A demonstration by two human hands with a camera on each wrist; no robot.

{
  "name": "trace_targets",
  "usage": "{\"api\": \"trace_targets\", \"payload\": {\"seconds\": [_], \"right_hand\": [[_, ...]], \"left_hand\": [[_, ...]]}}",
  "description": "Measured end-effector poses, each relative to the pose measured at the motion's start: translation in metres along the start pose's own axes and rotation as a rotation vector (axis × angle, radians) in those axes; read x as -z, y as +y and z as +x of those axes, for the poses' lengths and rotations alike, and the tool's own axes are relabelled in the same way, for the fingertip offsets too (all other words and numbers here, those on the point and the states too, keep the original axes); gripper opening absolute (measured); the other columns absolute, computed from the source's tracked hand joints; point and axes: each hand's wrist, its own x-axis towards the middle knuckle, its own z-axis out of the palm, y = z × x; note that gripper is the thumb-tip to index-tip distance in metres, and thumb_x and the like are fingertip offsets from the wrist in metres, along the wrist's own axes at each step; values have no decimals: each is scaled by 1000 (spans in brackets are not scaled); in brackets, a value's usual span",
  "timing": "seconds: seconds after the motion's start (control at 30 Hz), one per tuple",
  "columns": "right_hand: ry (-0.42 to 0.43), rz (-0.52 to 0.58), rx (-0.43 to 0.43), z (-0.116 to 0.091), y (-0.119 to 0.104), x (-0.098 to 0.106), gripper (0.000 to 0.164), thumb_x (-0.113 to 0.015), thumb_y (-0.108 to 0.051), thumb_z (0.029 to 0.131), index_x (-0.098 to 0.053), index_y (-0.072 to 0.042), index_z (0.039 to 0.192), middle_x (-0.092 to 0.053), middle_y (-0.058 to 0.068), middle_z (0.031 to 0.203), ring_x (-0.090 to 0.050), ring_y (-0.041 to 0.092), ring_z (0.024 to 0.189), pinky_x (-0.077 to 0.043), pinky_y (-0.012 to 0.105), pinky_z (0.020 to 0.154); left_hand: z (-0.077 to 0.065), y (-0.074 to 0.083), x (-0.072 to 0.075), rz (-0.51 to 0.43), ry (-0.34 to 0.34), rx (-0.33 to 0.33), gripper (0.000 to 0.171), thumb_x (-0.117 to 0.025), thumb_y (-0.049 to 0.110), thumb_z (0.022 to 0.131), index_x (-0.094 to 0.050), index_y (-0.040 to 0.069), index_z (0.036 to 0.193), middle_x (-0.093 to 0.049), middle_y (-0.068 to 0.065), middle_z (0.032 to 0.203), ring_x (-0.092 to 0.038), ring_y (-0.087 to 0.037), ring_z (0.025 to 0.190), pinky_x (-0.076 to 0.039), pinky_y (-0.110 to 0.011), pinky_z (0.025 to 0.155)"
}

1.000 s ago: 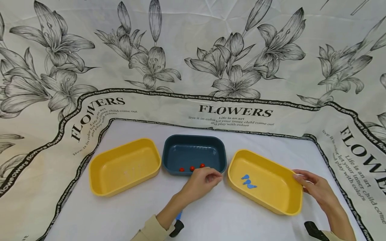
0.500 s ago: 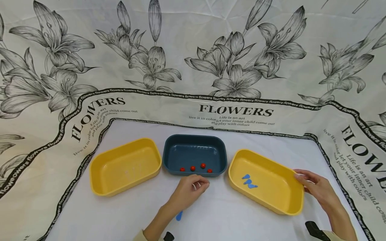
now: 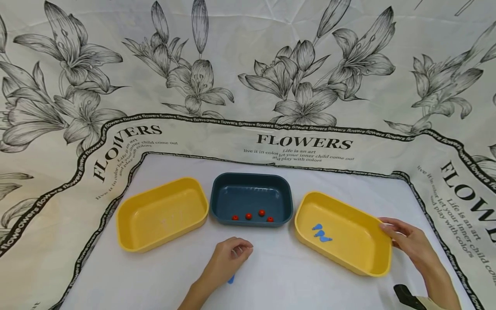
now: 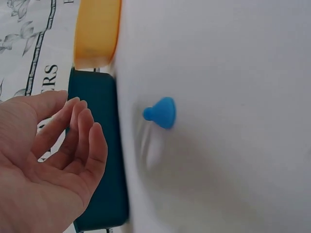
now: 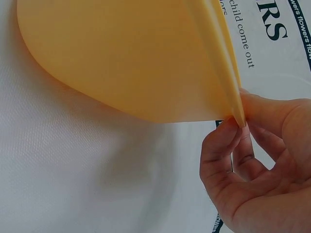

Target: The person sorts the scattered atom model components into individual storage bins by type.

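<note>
My left hand (image 3: 230, 260) hovers over the white tabletop, fingers loosely curled with nothing between them. In the left wrist view, a small blue funnel-shaped piece (image 4: 163, 112) with a round knob lies near it; in the head view that hand partly hides it. My right hand (image 3: 412, 245) pinches the far-right rim of the right yellow tray (image 3: 360, 215) between thumb and fingers. Three small blue pieces (image 3: 319, 234) lie in that tray's left end. Several small red beads (image 3: 249, 216) sit along the near side of the dark blue tray (image 3: 252, 178).
To the left, another yellow tray (image 3: 128, 230) holds several small clear pieces (image 3: 174, 220). The three trays stand in a row across the white table (image 3: 279, 275). A flower-printed cloth (image 3: 217, 137) rises behind and at the sides.
My left hand has drawn back from the dark blue tray toward the near left, uncovering another red bead there. The right hand stays at the yellow tray's rim.
</note>
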Motion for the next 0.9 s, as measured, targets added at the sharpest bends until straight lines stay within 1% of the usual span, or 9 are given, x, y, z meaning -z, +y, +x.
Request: {"api": "trace_targets", "payload": {"seconds": [0.17, 0.27, 0.43, 0.6, 0.7, 0.8, 0.9], "right_hand": [[-5, 9, 0, -1, 1, 0, 75, -58, -53, 89, -42, 0, 139, -56, 12, 112, -56, 10, 80, -52, 21, 66], [-6, 9, 5, -1, 1, 0, 74, -58, -52, 89, -41, 0, 139, -56, 12, 111, -56, 9, 79, -52, 22, 66], [0, 0, 4, 0, 0, 0, 75, -57, -53, 89, -42, 0, 139, -57, 12, 110, -56, 9, 79, -52, 22, 66], [4, -1, 11, 0, 0, 0, 75, -57, -53, 89, -42, 0, 139, -57, 12, 111, -56, 9, 79, -52, 22, 66], [11, -4, 16, 1, 1, 0, 74, -57, -53, 89, -43, -1, 138, -57, 12, 111, -57, 8, 79, -52, 22, 66], [5, 2, 17, 1, 1, 0, 75, -57, -54, 88, -42, 0, 139, -56, 13, 112, -56, 10, 80, -52, 22, 66], [3, 5, 15, 1, 1, 0, 75, -58, -54, 88, -42, 0, 139, -56, 14, 114, -56, 10, 80, -52, 22, 66]], "left_hand": [[-13, -8, 1, 19, 2, 31, 13, -67, 22, 89, -71, 11, 95, -59, 10, 79, -53, -4, 71, -49, -20, 62], [-20, -12, 3, 50, -3, 53, 13, -69, 20, 88, -70, 11, 96, -58, 10, 79, -53, -4, 70, -48, -20, 60], [-29, -14, 7, 102, -29, 100, 16, -71, 20, 86, -69, 11, 98, -57, 11, 81, -52, -4, 71, -47, -20, 60], [-35, -16, 10, 129, -66, 143, 18, -72, 19, 84, -68, 11, 99, -57, 9, 83, -52, -6, 72, -45, -20, 60], [-37, -18, 9, 143, -88, 144, 18, -73, 18, 83, -68, 12, 99, -58, 9, 83, -51, -5, 72, -45, -20, 61], [-38, -19, 7, 172, -99, 122, 19, -75, 14, 81, -68, 12, 98, -58, 9, 83, -50, -4, 71, -44, -20, 62], [-39, -21, 5, 182, -108, 105, 19, -75, 9, 79, -68, 11, 97, -57, 9, 82, -49, -3, 70, -44, -21, 62]]}}
